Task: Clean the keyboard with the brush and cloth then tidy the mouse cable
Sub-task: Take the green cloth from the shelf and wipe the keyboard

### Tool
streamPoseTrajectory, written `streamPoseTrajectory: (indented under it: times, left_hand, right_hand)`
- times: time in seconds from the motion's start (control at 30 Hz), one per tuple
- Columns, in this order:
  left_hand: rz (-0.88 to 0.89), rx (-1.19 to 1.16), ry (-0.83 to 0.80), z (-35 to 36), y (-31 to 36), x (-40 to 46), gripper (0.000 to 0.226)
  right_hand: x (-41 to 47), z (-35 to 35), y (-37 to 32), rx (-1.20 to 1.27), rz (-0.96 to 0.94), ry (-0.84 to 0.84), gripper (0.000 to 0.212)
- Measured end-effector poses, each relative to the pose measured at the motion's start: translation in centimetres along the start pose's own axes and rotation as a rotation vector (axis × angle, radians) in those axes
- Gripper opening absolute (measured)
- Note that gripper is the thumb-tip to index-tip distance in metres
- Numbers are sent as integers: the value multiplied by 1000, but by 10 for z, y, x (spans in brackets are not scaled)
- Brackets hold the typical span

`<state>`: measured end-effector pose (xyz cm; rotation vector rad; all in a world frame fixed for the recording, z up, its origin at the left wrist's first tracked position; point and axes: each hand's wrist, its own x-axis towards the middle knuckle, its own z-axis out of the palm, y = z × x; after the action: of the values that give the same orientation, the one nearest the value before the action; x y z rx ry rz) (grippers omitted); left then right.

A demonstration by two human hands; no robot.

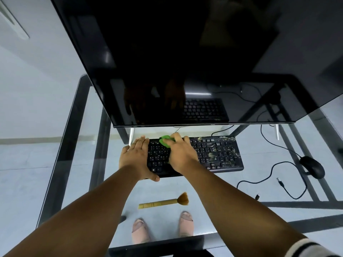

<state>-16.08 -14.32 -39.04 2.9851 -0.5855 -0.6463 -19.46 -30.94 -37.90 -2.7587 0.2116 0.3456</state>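
A black keyboard (pixel 217 154) lies on the glass table under the monitor, with pale smears on its right half. My left hand (pixel 137 157) rests flat on the keyboard's left end, fingers straight, thumb at the front edge. My right hand (pixel 181 154) presses a green cloth (pixel 165 141) onto the keys left of centre; most of the cloth is hidden under the palm. A bamboo brush (pixel 164 201) lies loose on the glass nearer me. The black mouse (pixel 312 166) sits at the right, its cable (pixel 272 173) looping loosely to a free plug (pixel 280 182).
A large dark monitor (pixel 185 62) overhangs the back of the keyboard. The glass table (pixel 74 164) has a dark frame, and my feet show through it. Another thin cable (pixel 267 140) runs behind the keyboard on the right.
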Motion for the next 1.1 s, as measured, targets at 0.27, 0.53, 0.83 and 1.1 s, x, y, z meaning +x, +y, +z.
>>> streamPoseTrajectory:
  times: [0.27, 0.53, 0.83, 1.1]
  left_hand:
    - [-7, 14, -15, 1, 0, 0, 146]
    - [-57, 71, -89, -5, 11, 1, 147]
    - [91, 30, -36, 1, 69, 6, 137]
    - [83, 114, -77, -3, 91, 20, 137]
  right_hand:
    - [-6, -17, 50, 99, 291, 85, 80]
    - [-16, -26, 74, 49, 231, 72, 82]
    - [-15, -30, 87, 102, 237, 73, 78]
    - [-15, -45, 136, 114, 394, 128, 69]
